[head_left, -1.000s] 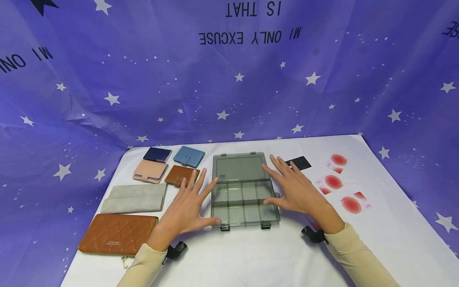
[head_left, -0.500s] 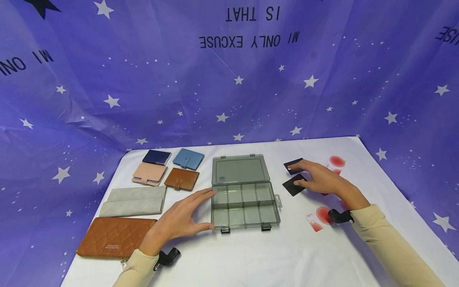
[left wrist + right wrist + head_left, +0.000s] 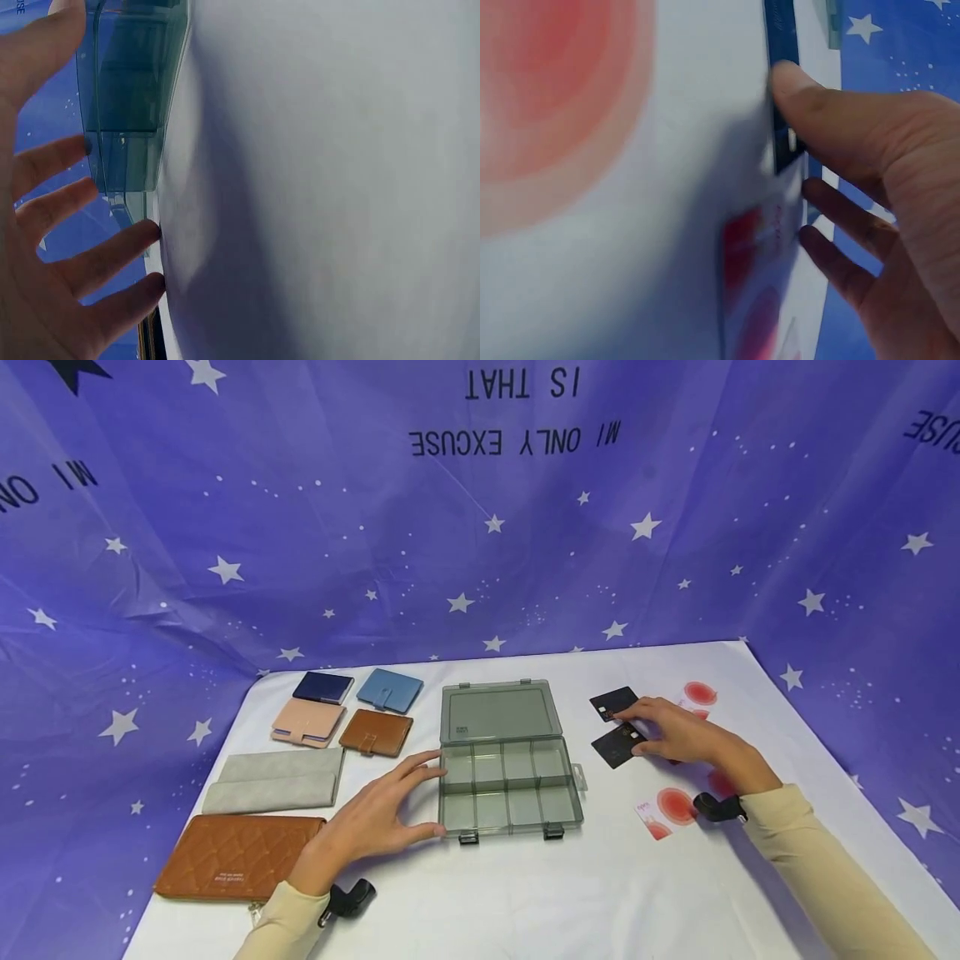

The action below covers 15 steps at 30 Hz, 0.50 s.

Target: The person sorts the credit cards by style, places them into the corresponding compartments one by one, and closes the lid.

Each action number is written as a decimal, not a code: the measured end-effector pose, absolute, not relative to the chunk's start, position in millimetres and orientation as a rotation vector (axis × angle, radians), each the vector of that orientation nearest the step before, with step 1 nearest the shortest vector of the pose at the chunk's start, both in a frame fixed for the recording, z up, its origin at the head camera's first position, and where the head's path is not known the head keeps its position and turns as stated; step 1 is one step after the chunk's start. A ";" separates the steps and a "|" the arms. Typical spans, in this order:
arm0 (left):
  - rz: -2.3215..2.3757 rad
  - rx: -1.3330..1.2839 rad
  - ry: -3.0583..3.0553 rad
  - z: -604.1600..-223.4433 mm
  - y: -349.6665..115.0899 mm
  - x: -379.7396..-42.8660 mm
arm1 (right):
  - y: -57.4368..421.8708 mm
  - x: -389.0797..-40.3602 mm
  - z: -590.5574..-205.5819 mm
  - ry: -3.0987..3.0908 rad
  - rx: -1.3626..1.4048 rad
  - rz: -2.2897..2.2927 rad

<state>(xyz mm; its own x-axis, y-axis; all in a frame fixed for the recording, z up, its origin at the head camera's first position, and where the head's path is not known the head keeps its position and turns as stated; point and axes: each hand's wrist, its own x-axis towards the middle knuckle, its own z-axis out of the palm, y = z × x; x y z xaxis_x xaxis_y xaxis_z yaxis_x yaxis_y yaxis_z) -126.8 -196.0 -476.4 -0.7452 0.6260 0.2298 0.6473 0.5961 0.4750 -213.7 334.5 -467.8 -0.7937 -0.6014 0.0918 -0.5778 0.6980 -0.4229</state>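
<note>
A smoky grey plastic compartment box (image 3: pixel 512 785) lies on the white cloth with its lid (image 3: pixel 501 714) folded back; its compartments look empty. Along the box's left side, my left hand (image 3: pixel 375 810) is spread, thumb and fingertips at the wall. In the left wrist view the fingers (image 3: pixel 105 259) are apart beside the box wall (image 3: pixel 127 82). My right hand (image 3: pixel 678 735) touches two black cards: a finger at the far card (image 3: pixel 609 702), the thumb on the near card (image 3: pixel 615 748). The right wrist view shows the thumb (image 3: pixel 799 86) on a dark card (image 3: pixel 782 37).
Red and white cards (image 3: pixel 675 807) lie right, some partly hidden by my right hand. At left lie a quilted brown zip wallet (image 3: pixel 240 856), a grey wallet (image 3: pixel 273 779), and small pink (image 3: pixel 309 720), brown (image 3: pixel 377 732), blue (image 3: pixel 390 690) and navy (image 3: pixel 322 687) wallets.
My right hand has moved from above the box to the black cards at the right. My left hand has come down to the box's left side. The box lies where it was.
</note>
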 end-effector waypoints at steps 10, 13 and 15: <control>-0.821 -1.075 -2.794 -477.1 -189.5 -125.2 | 340.5 -213.8 -461.1 2.852 -0.824 -0.629; -0.805 -1.062 -2.798 -476.4 -188.0 -123.7 | 339.7 -214.6 -460.8 2.869 -0.808 -0.651; -0.795 -1.051 -2.814 -475.7 -187.7 -123.2 | 339.6 -214.2 -459.6 2.872 -0.778 -0.668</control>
<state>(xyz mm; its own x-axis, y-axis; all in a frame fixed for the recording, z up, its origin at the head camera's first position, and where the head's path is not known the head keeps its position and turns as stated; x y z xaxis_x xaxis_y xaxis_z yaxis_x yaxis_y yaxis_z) -123.2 -187.7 -475.7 -0.7706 0.6038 0.2039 0.6212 0.6403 0.4518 -214.2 339.6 -459.6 -0.8659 -0.4996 0.0248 -0.4593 0.7744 -0.4352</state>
